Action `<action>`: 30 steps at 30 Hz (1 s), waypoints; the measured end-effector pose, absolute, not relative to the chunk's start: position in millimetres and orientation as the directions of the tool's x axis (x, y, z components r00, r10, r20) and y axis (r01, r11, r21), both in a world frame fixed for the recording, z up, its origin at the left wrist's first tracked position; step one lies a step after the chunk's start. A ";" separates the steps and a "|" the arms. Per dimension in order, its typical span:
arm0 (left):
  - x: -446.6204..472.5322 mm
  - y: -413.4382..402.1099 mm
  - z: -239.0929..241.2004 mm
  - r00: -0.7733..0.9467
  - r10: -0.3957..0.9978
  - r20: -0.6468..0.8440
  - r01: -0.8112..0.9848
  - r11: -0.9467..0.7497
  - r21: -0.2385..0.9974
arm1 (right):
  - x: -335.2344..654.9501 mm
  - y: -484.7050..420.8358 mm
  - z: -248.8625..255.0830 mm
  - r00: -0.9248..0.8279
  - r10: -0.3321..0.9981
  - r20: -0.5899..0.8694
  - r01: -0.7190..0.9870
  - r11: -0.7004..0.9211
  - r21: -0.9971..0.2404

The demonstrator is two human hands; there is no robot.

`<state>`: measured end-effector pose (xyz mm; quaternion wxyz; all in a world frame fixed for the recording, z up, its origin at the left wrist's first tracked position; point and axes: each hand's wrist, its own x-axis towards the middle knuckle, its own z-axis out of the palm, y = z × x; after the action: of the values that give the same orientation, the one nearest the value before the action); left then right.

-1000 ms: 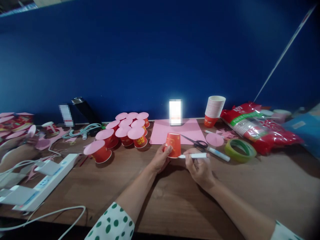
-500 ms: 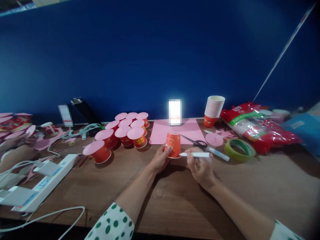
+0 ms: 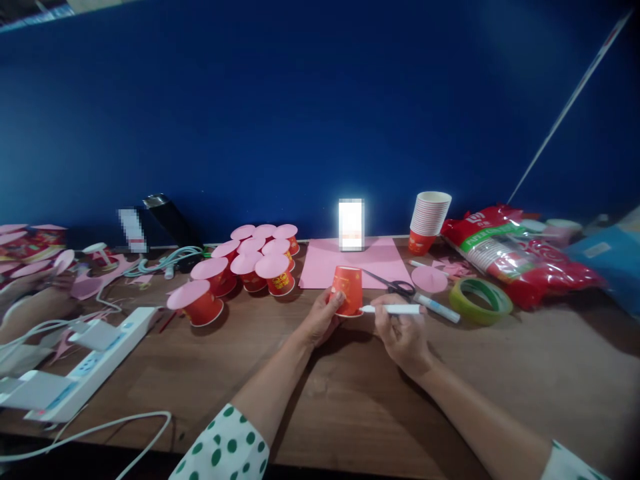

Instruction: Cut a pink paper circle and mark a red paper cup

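An upside-down red paper cup (image 3: 348, 289) stands on the brown table (image 3: 320, 393) near the pink paper sheet (image 3: 350, 262). My left hand (image 3: 320, 319) wraps round the cup's left side. My right hand (image 3: 400, 333) pinches a white pen (image 3: 393, 309) held level, its tip touching the cup's lower right rim. Black-handled scissors (image 3: 393, 285) lie just behind the pen. A second white pen (image 3: 437, 309) rests to the right.
Several red cups with pink paper discs (image 3: 250, 261) stand left of the sheet. A cup stack (image 3: 427, 220), a pink disc (image 3: 429, 279), a green tape roll (image 3: 481, 300) and a red bag (image 3: 520, 257) lie right. A power strip (image 3: 85, 363) and cables sit left.
The pen's tip has slid a little right along the cup's rim, and my right hand shifted slightly with it. The cup and my left hand stayed put.
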<state>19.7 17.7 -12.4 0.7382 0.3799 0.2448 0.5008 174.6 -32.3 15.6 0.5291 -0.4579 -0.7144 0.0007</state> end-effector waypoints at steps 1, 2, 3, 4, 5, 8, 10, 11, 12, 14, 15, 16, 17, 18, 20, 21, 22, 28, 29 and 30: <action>19.9 17.8 -12.2 0.371 0.929 0.015 -0.555 0.209 0.805 | 174.6 -32.2 15.7 -0.026 0.658 0.753 0.653 0.581 -0.485; 20.0 17.8 -12.2 0.362 0.932 0.011 -0.557 0.206 0.805 | 174.7 -32.0 15.7 -0.033 0.661 0.749 0.652 0.582 -0.486; 20.1 17.9 -12.3 0.355 0.935 0.010 -0.558 0.204 0.805 | 174.7 -31.8 15.7 -0.039 0.662 0.748 0.650 0.585 -0.485; 20.1 17.8 -12.4 0.351 0.936 0.009 -0.558 0.201 0.805 | 174.7 -31.6 15.6 -0.044 0.661 0.749 0.647 0.590 -0.483; 20.0 17.7 -12.5 0.353 0.935 0.011 -0.557 0.201 0.805 | 174.6 -31.4 15.4 -0.048 0.659 0.751 0.644 0.595 -0.481; 19.2 16.9 -12.3 0.364 0.931 0.019 -0.560 0.203 0.803 | 174.3 -31.0 14.4 -0.053 0.664 0.746 0.635 0.599 -0.488; 18.9 16.3 -11.5 0.362 0.932 0.014 -0.565 0.208 0.799 | 173.9 -31.2 14.0 -0.054 0.674 0.737 0.632 0.594 -0.497; 18.9 16.1 -11.0 0.359 0.933 0.007 -0.568 0.213 0.795 | 173.8 -31.4 14.0 -0.057 0.673 0.737 0.632 0.596 -0.495; 19.2 15.9 -10.4 0.356 0.935 0.000 -0.571 0.217 0.792 | 173.7 -31.8 14.3 -0.060 0.669 0.741 0.632 0.600 -0.491; 20.2 15.5 -8.9 0.351 0.936 0.000 -0.583 0.219 0.782 | 173.6 -32.9 15.4 -0.062 0.659 0.750 0.633 0.607 -0.481; 20.9 15.3 -8.1 0.350 0.937 0.008 -0.591 0.215 0.778 | 173.6 -33.5 16.0 -0.065 0.655 0.753 0.633 0.611 -0.476; 21.7 15.1 -7.2 0.352 0.936 0.017 -0.597 0.210 0.774 | 173.6 -34.2 16.7 -0.068 0.651 0.756 0.633 0.614 -0.472; 22.3 14.8 -6.3 0.351 0.936 0.025 -0.601 0.205 0.773 | 173.5 -34.8 17.3 -0.074 0.647 0.759 0.634 0.618 -0.465; 22.8 14.6 -5.5 0.349 0.937 0.031 -0.603 0.199 0.773 | 173.4 -35.3 17.7 -0.081 0.638 0.765 0.633 0.626 -0.455; 23.5 14.4 -4.8 0.339 0.940 0.035 -0.599 0.187 0.778 | 172.7 -36.1 17.8 -0.102 0.620 0.778 0.626 0.648 -0.434; 23.6 14.5 -4.9 0.333 0.942 0.035 -0.594 0.181 0.784 | 172.1 -36.4 17.4 -0.114 0.612 0.783 0.620 0.660 -0.426; 23.6 14.8 -5.5 0.329 0.944 0.034 -0.589 0.176 0.789 | 171.5 -36.6 16.8 -0.120 0.600 0.791 0.611 0.673 -0.417; 22.1 17.2 -12.1 0.324 0.946 0.022 -0.574 0.178 0.799 | 168.9 -35.7 11.3 -0.176 0.552 0.815 0.587 0.724 -0.363; 21.5 17.1 -12.5 0.327 0.945 0.023 -0.565 0.176 0.806 | 168.8 -35.3 10.8 -0.182 0.553 0.813 0.588 0.724 -0.361; 21.0 16.8 -12.5 0.330 0.944 0.024 -0.552 0.172 0.816 | 168.8 -35.1 10.5 -0.182 0.552 0.814 0.591 0.723 -0.358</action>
<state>21.0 16.8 -12.5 0.7211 0.3811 0.2571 0.5183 168.8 -35.1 10.5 0.5205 -0.3717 -0.7685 -0.0186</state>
